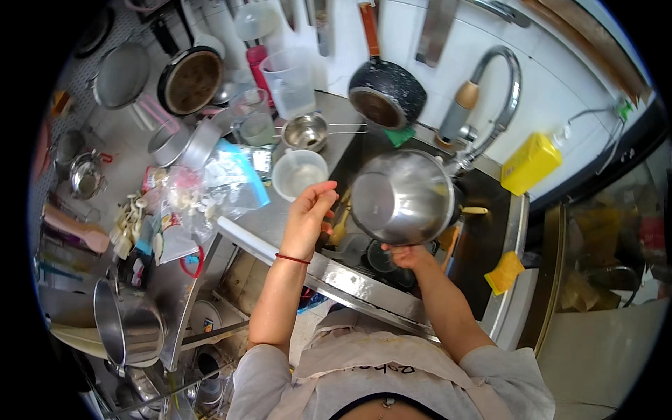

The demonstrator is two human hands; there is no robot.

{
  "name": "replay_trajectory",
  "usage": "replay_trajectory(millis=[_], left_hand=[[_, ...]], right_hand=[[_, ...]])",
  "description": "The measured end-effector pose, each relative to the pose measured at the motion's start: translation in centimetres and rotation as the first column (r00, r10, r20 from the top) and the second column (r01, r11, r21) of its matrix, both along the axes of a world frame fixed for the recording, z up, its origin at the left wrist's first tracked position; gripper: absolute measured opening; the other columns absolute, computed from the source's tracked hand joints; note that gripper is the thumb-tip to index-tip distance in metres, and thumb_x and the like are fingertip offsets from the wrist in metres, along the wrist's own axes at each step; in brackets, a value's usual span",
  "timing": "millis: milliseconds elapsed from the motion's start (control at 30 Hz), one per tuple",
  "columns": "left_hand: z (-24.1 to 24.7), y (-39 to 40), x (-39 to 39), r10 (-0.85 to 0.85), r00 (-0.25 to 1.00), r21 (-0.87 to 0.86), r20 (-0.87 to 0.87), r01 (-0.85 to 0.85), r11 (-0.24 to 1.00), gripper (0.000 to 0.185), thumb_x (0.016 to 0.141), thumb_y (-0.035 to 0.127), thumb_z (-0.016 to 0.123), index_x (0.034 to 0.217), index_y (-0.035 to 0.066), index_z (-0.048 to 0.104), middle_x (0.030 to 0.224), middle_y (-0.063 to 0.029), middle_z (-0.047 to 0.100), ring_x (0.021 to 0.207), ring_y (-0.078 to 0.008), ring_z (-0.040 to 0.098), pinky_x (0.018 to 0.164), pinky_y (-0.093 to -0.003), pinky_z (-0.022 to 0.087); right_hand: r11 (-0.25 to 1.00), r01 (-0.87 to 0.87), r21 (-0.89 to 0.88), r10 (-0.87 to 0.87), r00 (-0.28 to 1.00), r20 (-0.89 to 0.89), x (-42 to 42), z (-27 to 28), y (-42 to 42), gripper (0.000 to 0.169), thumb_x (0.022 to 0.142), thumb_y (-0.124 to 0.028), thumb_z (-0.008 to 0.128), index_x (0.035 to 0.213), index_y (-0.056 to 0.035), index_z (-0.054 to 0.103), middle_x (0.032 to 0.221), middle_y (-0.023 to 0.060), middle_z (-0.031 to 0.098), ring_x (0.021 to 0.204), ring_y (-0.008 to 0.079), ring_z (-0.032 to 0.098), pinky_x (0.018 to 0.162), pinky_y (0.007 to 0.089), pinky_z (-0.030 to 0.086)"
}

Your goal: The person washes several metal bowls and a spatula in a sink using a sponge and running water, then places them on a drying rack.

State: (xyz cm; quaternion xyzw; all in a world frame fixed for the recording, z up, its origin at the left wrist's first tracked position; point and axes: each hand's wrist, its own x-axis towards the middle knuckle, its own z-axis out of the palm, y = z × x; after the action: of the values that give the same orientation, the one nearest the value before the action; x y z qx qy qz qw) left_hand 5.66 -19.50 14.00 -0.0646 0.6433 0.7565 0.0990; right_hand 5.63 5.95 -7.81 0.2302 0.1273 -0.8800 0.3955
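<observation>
My right hand [409,256] grips the near rim of a stainless steel mixing bowl [415,194], tilted with its underside towards me, above the dark sink [478,262]. My left hand [313,210] is raised left of the bowl, fingers slightly curled, with nothing seen in it. Just beyond it stands a translucent plastic pitcher [299,173]. Beneath the bowl, dark and clear containers and a yellowish utensil [340,228] lie in the sink, partly hidden. The chrome faucet [512,94] arches behind the bowl.
A yellow bottle [531,164] stands on the sink's back right corner; a yellow sponge [504,273] lies on its right rim. A black pan [387,94] hangs behind. Plastic bags [191,194], metal pans and measuring jugs crowd the left counter. A steel pot [128,323] is at lower left.
</observation>
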Motion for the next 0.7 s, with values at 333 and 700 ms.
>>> replay_trajectory(millis=[333, 700], left_hand=[[-6.1, 9.6, -0.8, -0.12, 0.946, -0.026, 0.301, 0.134, 0.991, 0.076, 0.081, 0.029, 0.062, 0.137, 0.006, 0.016, 0.127, -0.0202, 0.04, 0.087, -0.0316, 0.062, 0.058, -0.0338, 0.056], [-12.5, 11.2, -4.4, -0.285, 0.908, 0.154, 0.307, 0.248, 0.956, 0.088, 0.065, -0.008, 0.042, 0.142, 0.025, 0.014, 0.122, -0.0147, 0.046, 0.09, -0.0321, 0.061, 0.056, -0.0372, 0.059]], right_hand=[[0.42, 0.442, 0.793, -0.058, 0.885, -0.463, 0.7, 4.9, 2.1, 0.04, 0.076, -0.006, 0.054, 0.106, -0.0039, 0.029, 0.09, 0.0198, 0.052, 0.055, 0.023, 0.06, 0.049, 0.0261, 0.052], [-0.841, 0.358, 0.405, 0.39, 0.921, -0.005, 11.5, 15.3, 13.4, 0.033, 0.069, -0.022, 0.073, 0.094, -0.0077, 0.057, 0.102, 0.0168, 0.05, 0.092, 0.0363, 0.05, 0.078, 0.0438, 0.042]])
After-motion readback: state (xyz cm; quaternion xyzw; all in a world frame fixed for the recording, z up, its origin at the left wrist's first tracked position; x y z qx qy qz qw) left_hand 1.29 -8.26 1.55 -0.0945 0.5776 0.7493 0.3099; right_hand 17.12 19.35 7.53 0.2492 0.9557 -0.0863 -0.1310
